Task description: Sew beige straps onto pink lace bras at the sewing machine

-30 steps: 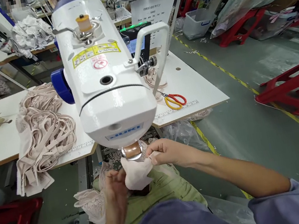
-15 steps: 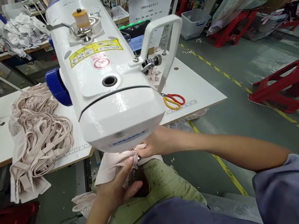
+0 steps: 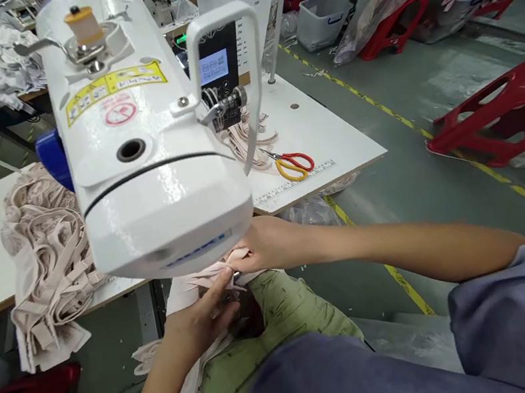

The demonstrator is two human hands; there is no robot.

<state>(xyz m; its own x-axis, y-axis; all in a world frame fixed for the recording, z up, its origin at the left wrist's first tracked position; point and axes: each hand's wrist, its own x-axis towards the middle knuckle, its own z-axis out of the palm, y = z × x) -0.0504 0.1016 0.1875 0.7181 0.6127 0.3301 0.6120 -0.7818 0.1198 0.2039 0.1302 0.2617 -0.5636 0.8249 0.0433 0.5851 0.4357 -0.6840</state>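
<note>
Beneath the head of a white sewing machine [image 3: 167, 206], both hands grip a pale pink garment piece [image 3: 183, 293]. My left hand [image 3: 203, 319] pinches its edge between thumb and fingers. Close beside it, my right hand [image 3: 261, 244] has its fingers closed on the same fabric, partly covered by the machine head. A small shiny metal bit shows between the hands, too small to name. The cloth hangs over my lap toward the left. The needle area is hidden behind the machine head.
On the table's left part lies a heap of beige strapped garments [image 3: 49, 254]. Red and yellow scissors [image 3: 293, 165] rest on the right part by a printed ruler [image 3: 291, 183]. Red stools [image 3: 502, 113] stand on the floor, with a grey bin [image 3: 320, 22] farther back.
The view has shifted, so the machine appears farther left and its display panel shows. Both hands stay on the fabric, which is bunched a little differently between them.
</note>
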